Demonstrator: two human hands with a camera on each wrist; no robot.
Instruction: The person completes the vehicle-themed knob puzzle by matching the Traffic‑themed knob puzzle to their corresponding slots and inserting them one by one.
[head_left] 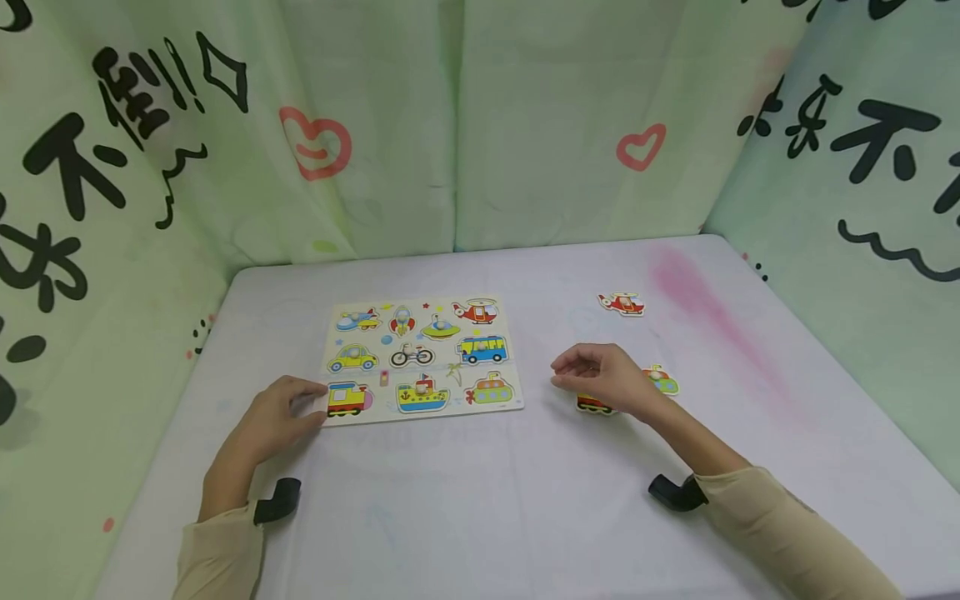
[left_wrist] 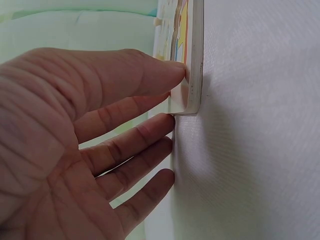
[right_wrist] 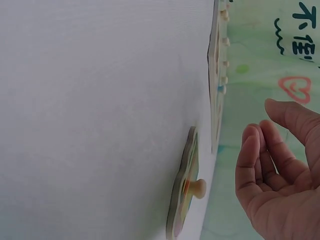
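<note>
A knobbed puzzle board [head_left: 382, 423] with vehicle pictures lies on the table. My left hand [head_left: 277, 417] is at its near left corner, fingers extended. In the left wrist view the thumb [left_wrist: 165, 77] presses on the board's corner [left_wrist: 197, 65], while the other fingertips reach its edge and the cloth. My right hand [head_left: 603, 375] hovers right of the board with loosely bent fingers and nothing in them. Below it is a train piece [head_left: 595, 405], partly hidden by the hand. The right wrist view shows a piece with a round wooden knob [right_wrist: 199, 189] beside the hand.
A red helicopter piece [head_left: 622, 304] lies beyond my right hand. Just past the right wrist is a green submarine piece [head_left: 663, 382], partly covered by the arm. The white-clothed table [head_left: 450, 517] has a pink stain [head_left: 705, 308] on the right. Printed green curtains [head_left: 525, 167] surround it.
</note>
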